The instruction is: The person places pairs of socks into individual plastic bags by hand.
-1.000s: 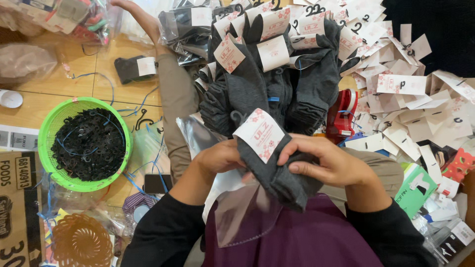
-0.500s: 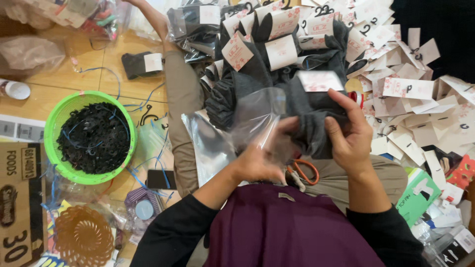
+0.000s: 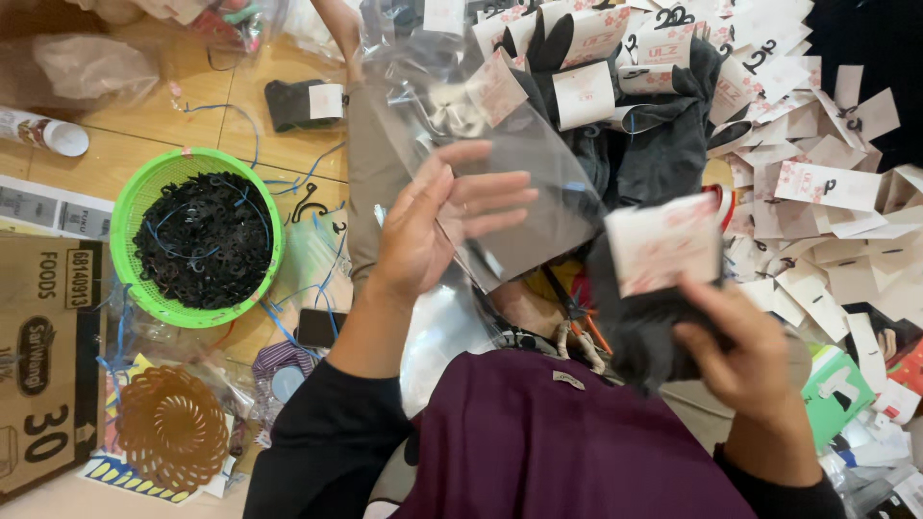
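Note:
My left hand [image 3: 437,231] is raised in the middle of the view, fingers spread, holding up a clear plastic bag [image 3: 519,187] by its near side. To the right, my right hand [image 3: 755,356] grips a folded pair of dark socks [image 3: 644,317] with a white paper label [image 3: 665,245] around the top. The socks hang beside the bag's lower right edge, apart from it. Beyond both hands lies a heap of more dark labelled socks [image 3: 663,125] on my lap and the floor.
A green basket [image 3: 135,207] of small black hooks stands at the left on the wooden floor. Below it are a cardboard box [image 3: 43,365] and a brown plastic basket [image 3: 173,428]. Loose paper labels [image 3: 827,183] cover the right side. Another person's arm [image 3: 338,24] reaches in at the top.
My hands have separated: the left lifted the clear bag up and open, while the right pulled the labelled socks out to the right and lower.

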